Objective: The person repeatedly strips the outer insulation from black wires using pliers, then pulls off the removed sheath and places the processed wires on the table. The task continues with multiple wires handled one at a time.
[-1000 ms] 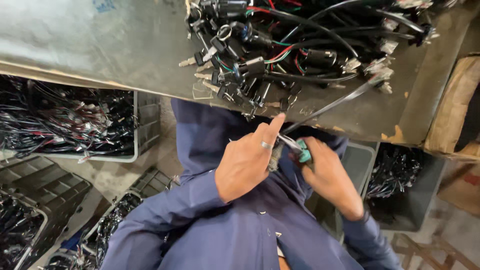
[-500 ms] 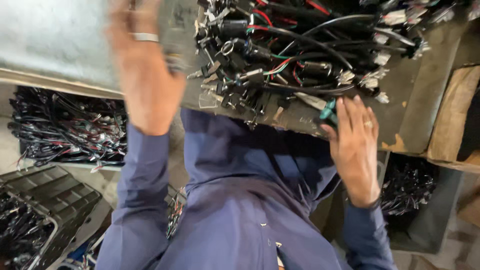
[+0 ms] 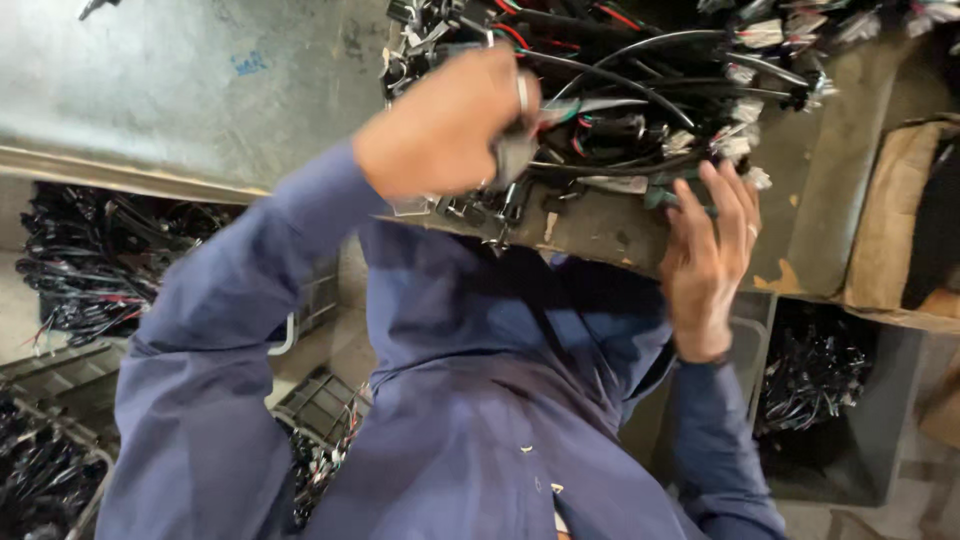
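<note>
Left hand [image 3: 445, 125] moved since earlier: we are now closing it on the wire bundle [image 3: 620, 90].
Right hand [image 3: 705, 245], beside the bundle, is gripping a green-handled tool [image 3: 672, 200].

This looks like a workshop or small factory where wires get put together. A big grey metal worktable [image 3: 150, 90] fills the top of the frame, with a heap of black cables and plugs [image 3: 640, 90] on it. Bins full of more black wires [image 3: 90, 260] sit at the left, and another bin [image 3: 820, 380] is at the lower right.
</note>
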